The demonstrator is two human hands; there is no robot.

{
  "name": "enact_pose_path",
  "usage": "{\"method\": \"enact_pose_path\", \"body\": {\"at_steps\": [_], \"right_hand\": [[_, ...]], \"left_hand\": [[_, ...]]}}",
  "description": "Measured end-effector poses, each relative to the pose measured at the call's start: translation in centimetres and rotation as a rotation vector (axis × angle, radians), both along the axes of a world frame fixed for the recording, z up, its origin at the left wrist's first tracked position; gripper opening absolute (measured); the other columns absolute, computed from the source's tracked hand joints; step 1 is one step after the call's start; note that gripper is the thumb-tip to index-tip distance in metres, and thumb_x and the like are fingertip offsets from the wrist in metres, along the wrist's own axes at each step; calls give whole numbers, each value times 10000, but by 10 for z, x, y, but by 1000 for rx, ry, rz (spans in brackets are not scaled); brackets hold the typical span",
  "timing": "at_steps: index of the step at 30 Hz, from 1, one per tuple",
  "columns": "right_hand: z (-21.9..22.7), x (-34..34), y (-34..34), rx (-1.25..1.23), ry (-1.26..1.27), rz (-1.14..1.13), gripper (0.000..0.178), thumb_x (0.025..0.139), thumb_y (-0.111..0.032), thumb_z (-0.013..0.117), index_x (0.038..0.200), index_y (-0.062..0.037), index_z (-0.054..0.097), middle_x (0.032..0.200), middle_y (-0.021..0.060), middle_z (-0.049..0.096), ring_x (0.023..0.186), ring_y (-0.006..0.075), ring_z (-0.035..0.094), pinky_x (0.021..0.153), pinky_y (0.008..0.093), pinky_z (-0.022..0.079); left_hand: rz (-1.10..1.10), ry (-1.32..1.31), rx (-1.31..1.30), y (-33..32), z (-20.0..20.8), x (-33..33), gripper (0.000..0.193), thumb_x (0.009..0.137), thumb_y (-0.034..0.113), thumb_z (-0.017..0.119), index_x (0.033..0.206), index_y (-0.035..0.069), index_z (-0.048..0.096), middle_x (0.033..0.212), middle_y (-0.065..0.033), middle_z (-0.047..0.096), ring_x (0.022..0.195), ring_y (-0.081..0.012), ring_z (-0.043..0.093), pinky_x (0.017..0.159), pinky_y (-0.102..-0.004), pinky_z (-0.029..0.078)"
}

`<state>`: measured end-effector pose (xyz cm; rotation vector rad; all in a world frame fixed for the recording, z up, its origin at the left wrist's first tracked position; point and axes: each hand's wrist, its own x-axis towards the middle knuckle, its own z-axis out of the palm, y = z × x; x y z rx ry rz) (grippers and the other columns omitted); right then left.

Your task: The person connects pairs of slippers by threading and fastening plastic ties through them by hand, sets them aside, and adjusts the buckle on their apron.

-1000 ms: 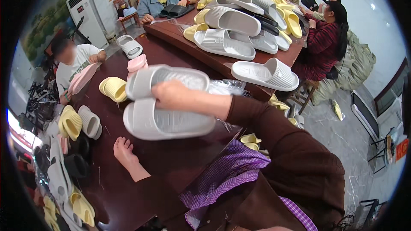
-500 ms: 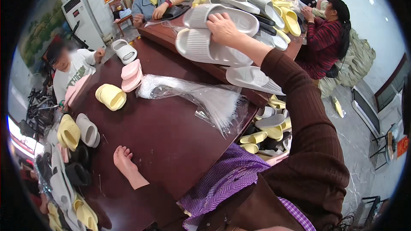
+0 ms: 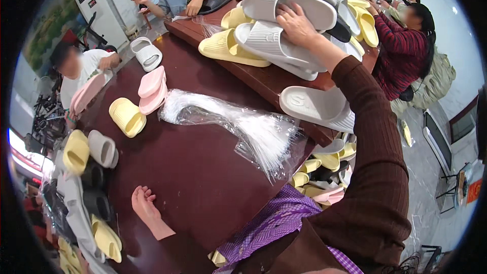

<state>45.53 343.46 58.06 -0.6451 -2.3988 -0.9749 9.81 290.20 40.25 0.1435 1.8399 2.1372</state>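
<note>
My right hand (image 3: 298, 26) reaches to the shoe pile on the raised far table, fingers curled into the foot opening of a light grey slide sandal (image 3: 309, 11). A second grey slide (image 3: 261, 38) lies right below it, against my hand. Left of these rests a pale yellow slide (image 3: 223, 48), and another grey slide (image 3: 312, 104) sits at the table's near edge. My left hand (image 3: 146, 210) rests by the dark red table top (image 3: 187, 182), fingers loosely bent, holding nothing. A bundle of thin white plastic ties (image 3: 228, 124) in clear wrap lies between my hands.
Pink slides (image 3: 152, 90), a yellow pair (image 3: 128, 116) and a grey pair (image 3: 147, 54) stand on the left table. More slides (image 3: 76, 208) line its left edge. Loose slides (image 3: 329, 162) fill the space beneath the raised table's near end. Several co-workers sit around.
My right hand has moved slightly right with the grey slides, which now sit lower against the pile. Yellow slides beside them have come into sight. My left hand has barely moved.
</note>
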Motion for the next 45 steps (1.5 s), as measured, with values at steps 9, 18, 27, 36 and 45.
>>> {"method": "enact_pose_path", "body": {"at_steps": [9, 18, 27, 36, 45], "right_hand": [[-9, 23, 58, 1, -21, -4, 312, 774, -199, 622, 1038, -46, 557, 1234, 120, 544, 1293, 269, 391, 1108, 497, 217], [-16, 46, 105, 12, 78, -6, 358, 780, -177, 599, 1097, -27, 526, 1215, 133, 540, 1280, 295, 398, 1105, 512, 215], [-11, 66, 124, -54, 68, -9, 360, 791, -167, 587, 1116, -30, 515, 1197, 144, 547, 1243, 314, 430, 1084, 517, 243], [6, 46, 54, -269, 134, -70, 374, 833, -209, 574, 1145, -9, 528, 1239, 184, 534, 1205, 333, 464, 1044, 460, 318], [20, 114, -21, -311, 194, 134, 565, 775, -271, 682, 1243, -14, 496, 1318, 165, 474, 1230, 351, 427, 1019, 465, 327]], "left_hand": [[13, 63, -74, -6, -3, -2, 177, 937, 132, 521, 1055, 5, 551, 917, -78, 609, 734, -113, 577, 571, -211, 477], [66, 145, -87, 0, -2, 10, 169, 945, 123, 505, 1049, 4, 562, 910, -74, 604, 723, -99, 565, 571, -207, 477], [-296, 755, -179, 167, 116, 111, 287, 890, 75, 573, 1167, 5, 544, 1098, -74, 565, 915, -153, 578, 755, -253, 482], [-866, 898, -113, 409, 97, 147, 898, 755, 385, 737, 1397, -21, 258, 1390, -236, 320, 1270, -361, 353, 1031, -420, 345], [-858, 1009, -247, 448, 100, 193, 1169, 670, 560, 758, 1436, -34, 106, 1419, -285, 236, 1345, -391, 234, 1063, -454, 292]]}}
